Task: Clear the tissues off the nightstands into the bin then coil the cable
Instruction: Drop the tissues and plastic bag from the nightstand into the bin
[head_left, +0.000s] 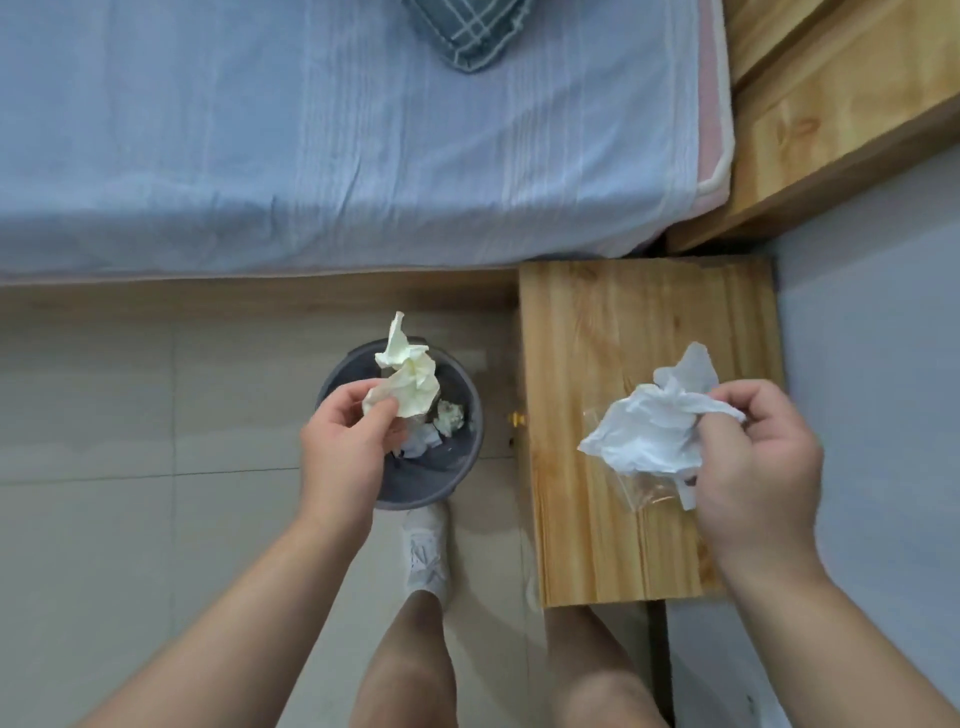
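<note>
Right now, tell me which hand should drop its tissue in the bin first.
Left. The left hand already holds its yellowish tissue right above the open bin, so it likely only has to let go. The right hand holds its white tissue over the nightstand, off to the side.

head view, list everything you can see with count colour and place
bed: one, blue sheet, across the top
pillow: one, grey-green check, top edge of bed
nightstand: one, light wood, right of centre
bin: one, grey, on the floor left of the nightstand
tissues in bin: a few, white, crumpled
cream tissue: one, above the bin, in left grip
white tissue: one, above the nightstand, in right grip
clear wrapper: one, under the white tissue
shoe: one, white, below the bin
left hand: pinching cream tissue
right hand: pinching white tissue
</note>
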